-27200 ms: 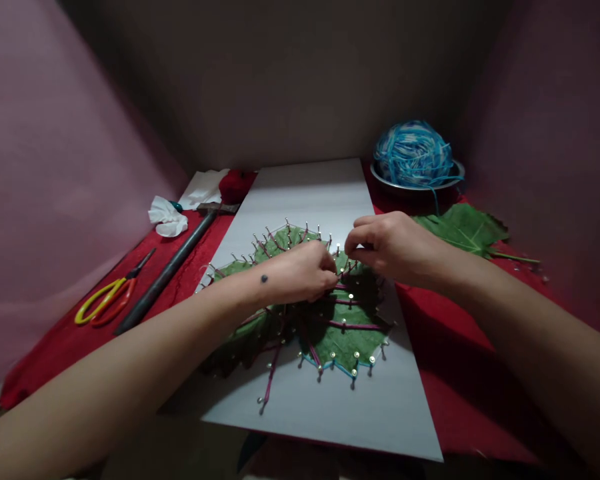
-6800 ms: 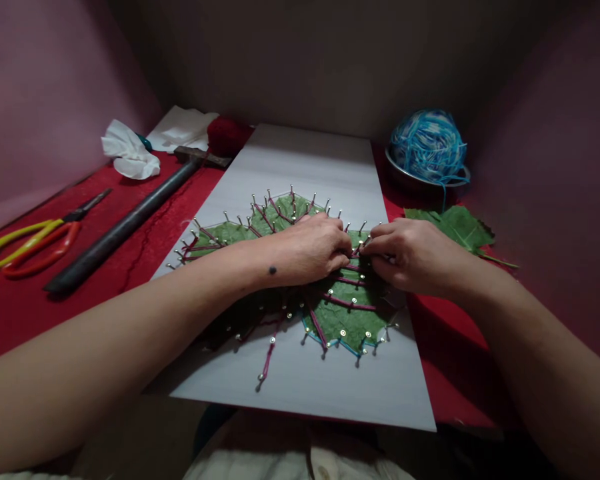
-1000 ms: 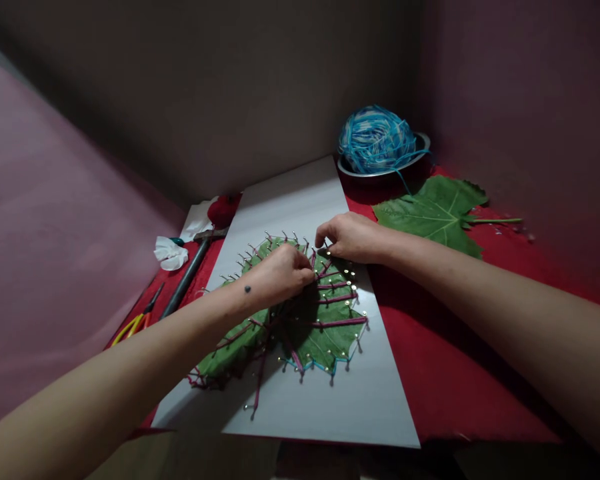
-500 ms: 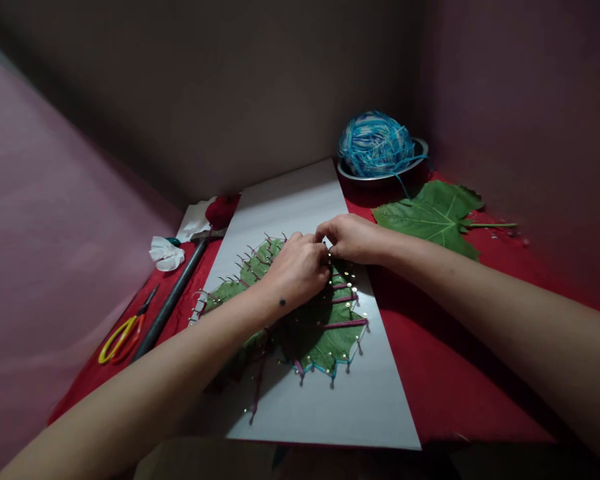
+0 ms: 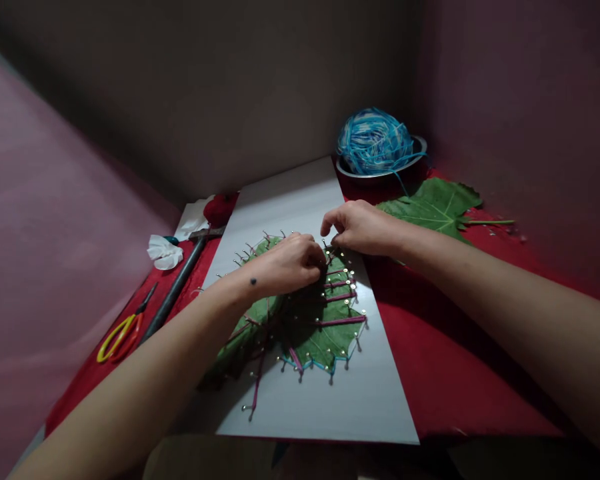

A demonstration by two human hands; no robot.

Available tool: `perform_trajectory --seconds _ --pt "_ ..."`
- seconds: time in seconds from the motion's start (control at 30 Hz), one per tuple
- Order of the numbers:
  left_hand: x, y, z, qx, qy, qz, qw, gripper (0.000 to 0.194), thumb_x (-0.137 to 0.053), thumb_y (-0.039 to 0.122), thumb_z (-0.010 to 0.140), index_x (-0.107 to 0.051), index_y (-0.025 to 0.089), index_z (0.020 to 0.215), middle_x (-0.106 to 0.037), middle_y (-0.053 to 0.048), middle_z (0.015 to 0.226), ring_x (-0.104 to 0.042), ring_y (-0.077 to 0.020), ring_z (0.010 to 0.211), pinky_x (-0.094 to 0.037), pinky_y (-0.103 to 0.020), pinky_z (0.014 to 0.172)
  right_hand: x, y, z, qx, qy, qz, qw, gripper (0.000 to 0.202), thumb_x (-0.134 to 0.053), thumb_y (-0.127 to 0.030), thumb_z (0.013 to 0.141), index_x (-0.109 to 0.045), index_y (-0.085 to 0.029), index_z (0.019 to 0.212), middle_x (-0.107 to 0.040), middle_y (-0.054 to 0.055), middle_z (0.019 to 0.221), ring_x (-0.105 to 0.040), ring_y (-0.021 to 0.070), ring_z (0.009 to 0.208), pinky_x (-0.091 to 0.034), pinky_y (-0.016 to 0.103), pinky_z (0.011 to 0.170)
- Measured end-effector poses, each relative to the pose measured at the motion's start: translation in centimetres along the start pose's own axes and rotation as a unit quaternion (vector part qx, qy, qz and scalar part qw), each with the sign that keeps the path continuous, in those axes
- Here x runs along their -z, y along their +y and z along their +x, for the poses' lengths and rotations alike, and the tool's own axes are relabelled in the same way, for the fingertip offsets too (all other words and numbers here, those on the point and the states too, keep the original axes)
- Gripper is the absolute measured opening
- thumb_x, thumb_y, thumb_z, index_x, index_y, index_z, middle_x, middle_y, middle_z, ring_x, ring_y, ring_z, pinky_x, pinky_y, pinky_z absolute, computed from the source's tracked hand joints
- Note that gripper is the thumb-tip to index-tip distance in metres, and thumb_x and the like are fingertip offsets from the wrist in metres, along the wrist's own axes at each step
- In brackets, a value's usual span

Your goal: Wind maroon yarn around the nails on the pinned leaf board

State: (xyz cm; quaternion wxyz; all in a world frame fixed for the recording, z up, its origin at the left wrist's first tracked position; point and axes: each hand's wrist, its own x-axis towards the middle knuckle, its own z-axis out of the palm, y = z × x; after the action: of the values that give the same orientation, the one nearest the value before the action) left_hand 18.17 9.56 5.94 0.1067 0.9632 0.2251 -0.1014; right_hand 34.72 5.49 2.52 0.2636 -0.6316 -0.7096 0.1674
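A green leaf (image 5: 325,340) lies on a white board (image 5: 380,407), with several nails standing around its edge and along its veins. Purple yarn (image 5: 343,322) runs between nails across the leaf, and blue yarn (image 5: 321,366) follows part of its near edge. My left hand (image 5: 293,263) rests over the leaf's upper middle with curled fingers; whatever they hold is hidden. Just past the leaf's top right edge, my right hand (image 5: 363,227) hovers by a nail (image 5: 324,244), its thumb and index finger parted and nothing visible between them.
A blue yarn ball (image 5: 375,141) sits in a metal bowl (image 5: 370,179) at the back, near a loose leaf (image 5: 437,203). Scissors (image 5: 123,333), a hammer (image 5: 175,290), crumpled white tissue (image 5: 164,252) and a red yarn ball (image 5: 220,210) lie left on red cloth (image 5: 445,373).
My right hand has moved slightly up and right, away from my left hand, and its fingers have parted. My left hand has turned and shifted a little left, its fingers still curled.
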Motion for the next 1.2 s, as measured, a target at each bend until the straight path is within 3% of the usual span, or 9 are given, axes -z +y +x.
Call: perform_trajectory --seconds 0.23,0.43,0.6,0.87,1.07,1.2 --pt "0.4 -0.5 0.2 -0.006 -0.028 -0.014 0.999 0.027 -0.048 0.02 0.076 -0.07 0.017 0.091 -0.064 -0.005 0.088 -0.056 -0.0143 0.08 -0.042 -0.026 0.073 1.4 -0.2 -0.5 -0.022 -0.061 0.016 0.998 0.011 -0.067 -0.019 0.07 -0.075 -0.018 0.078 -0.056 -0.002 0.054 -0.047 0.0088 0.051 -0.035 0.024 0.053" --pt "0.2 -0.8 -0.1 -0.025 -0.014 -0.024 0.999 0.024 -0.05 0.02 0.078 -0.069 0.016 0.092 -0.062 -0.006 0.091 -0.056 -0.0156 0.086 -0.042 -0.026 0.078 1.3 0.4 -0.4 -0.032 -0.083 0.065 0.994 0.02 -0.061 -0.013 0.068 -0.077 -0.018 0.079 -0.059 -0.001 0.053 -0.047 0.0086 0.049 -0.036 0.024 0.052" --pt "0.4 -1.1 -0.7 -0.03 -0.025 -0.023 0.999 0.027 -0.051 0.023 0.08 -0.066 0.02 0.102 -0.059 -0.005 0.099 -0.056 -0.0172 0.092 -0.042 -0.029 0.083 1.1 0.7 -0.2 -0.033 -0.09 0.032 0.995 0.022 -0.06 -0.015 0.066 -0.078 -0.02 0.079 -0.063 0.001 0.056 -0.051 0.0111 0.053 -0.036 0.025 0.053" --pt "-0.2 -0.3 -1.0 0.026 0.032 -0.033 0.999 0.015 -0.054 0.022 0.077 -0.056 0.017 0.091 -0.055 -0.004 0.092 -0.053 -0.0146 0.08 -0.042 -0.027 0.073 1.1 0.9 -0.2 -0.037 -0.103 0.01 0.994 0.025 -0.058 -0.014 0.065 -0.078 -0.02 0.079 -0.067 0.003 0.062 -0.055 0.0133 0.058 -0.038 0.026 0.052" --pt "0.0 0.1 -0.3 0.046 0.018 -0.03 0.998 0.011 -0.052 0.02 0.077 -0.061 0.016 0.082 -0.056 -0.004 0.089 -0.051 -0.0127 0.072 -0.041 -0.026 0.066 1.1 0.7 -0.3 -0.039 -0.099 0.009 0.994 0.025 -0.058 -0.012 0.065 -0.078 -0.02 0.078 -0.065 0.002 0.059 -0.054 0.0123 0.055 -0.038 0.025 0.051" --pt "-0.4 0.7 0.3 0.062 0.021 -0.024 0.998 0.015 -0.051 0.013 0.072 -0.064 0.016 0.078 -0.059 -0.005 0.088 -0.052 -0.0154 0.078 -0.042 -0.028 0.071 1.1 0.8 -0.3 -0.032 -0.097 0.017 0.995 0.025 -0.058 -0.011 0.065 -0.078 -0.02 0.078 -0.066 0.002 0.06 -0.054 0.0119 0.055 -0.038 0.025 0.052"
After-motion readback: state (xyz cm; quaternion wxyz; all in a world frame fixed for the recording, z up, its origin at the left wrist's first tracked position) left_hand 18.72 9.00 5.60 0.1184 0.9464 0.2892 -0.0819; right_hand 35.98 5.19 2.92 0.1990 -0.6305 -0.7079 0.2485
